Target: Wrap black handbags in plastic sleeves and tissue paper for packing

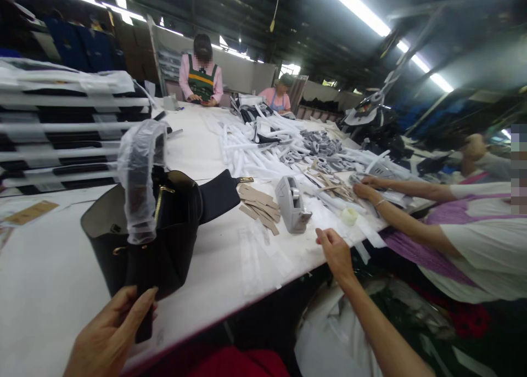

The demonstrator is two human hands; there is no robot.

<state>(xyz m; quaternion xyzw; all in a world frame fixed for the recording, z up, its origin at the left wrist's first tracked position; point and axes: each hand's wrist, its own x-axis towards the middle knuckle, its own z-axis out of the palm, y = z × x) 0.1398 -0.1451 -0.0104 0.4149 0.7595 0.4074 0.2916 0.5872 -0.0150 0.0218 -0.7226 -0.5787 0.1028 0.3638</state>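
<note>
A black handbag (164, 262) stands open on the white table at the left, its handle (138, 185) wrapped in clear plastic. A black flap with a gold clasp (220, 196) sticks out to its right. My left hand (111, 327) pinches a black strap at the bag's near side between thumb and fingers. Just in front of a grey tape dispenser (290, 204), my right hand (334, 251) is closed, thumb against the fingers. Whatever it may hold is too small to make out. Brown card strips (261, 204) lie between bag and dispenser, with clear plastic sleeves (261, 256) nearer me.
Wrapped black goods (69, 130) are stacked at the left. White tubes and grey pieces (263, 141) are heaped across the table. A co-worker's hands (366, 187) work at the right, near a tape roll (349, 217). Two people sit or stand beyond the table.
</note>
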